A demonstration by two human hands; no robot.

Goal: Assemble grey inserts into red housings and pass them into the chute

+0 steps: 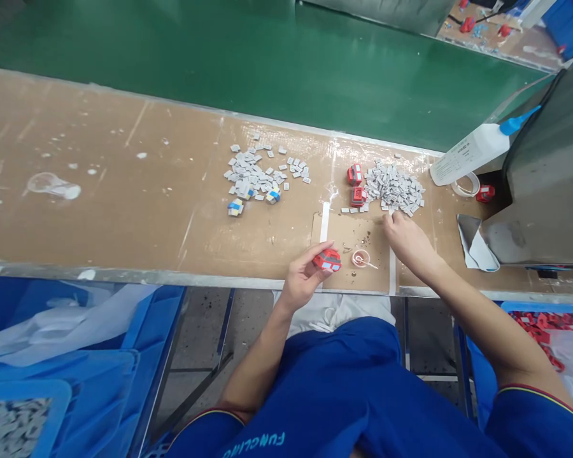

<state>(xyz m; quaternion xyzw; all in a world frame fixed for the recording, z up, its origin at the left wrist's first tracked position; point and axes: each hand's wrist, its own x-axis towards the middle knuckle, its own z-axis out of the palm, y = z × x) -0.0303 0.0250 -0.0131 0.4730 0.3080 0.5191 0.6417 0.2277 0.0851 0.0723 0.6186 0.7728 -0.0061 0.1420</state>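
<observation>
A small red toy vehicle (327, 260) with grey and pale window-like parts is in my left hand (302, 280), gripped between thumb and fingers above the front of the table. My right hand (405, 237) is at the near edge of a heap of small grey rectangular pieces (395, 188). Its fingertips are pinched together and whatever is between them is hidden. Two more red toy vehicles (354, 175) stand at the left side of that heap. Between my hands, a little round dish (361, 258) with a thin stick in it sits on a cardboard sheet (379, 280).
Further left lie another spread of grey pieces (248, 170) and several blue-and-cream parts (235, 207). A white bottle with a blue nozzle (472, 154) leans at right, near a tape roll (466, 185) and a metal housing (549, 165). Behind runs a green surface (267, 63). Blue bins (90, 394) flank me.
</observation>
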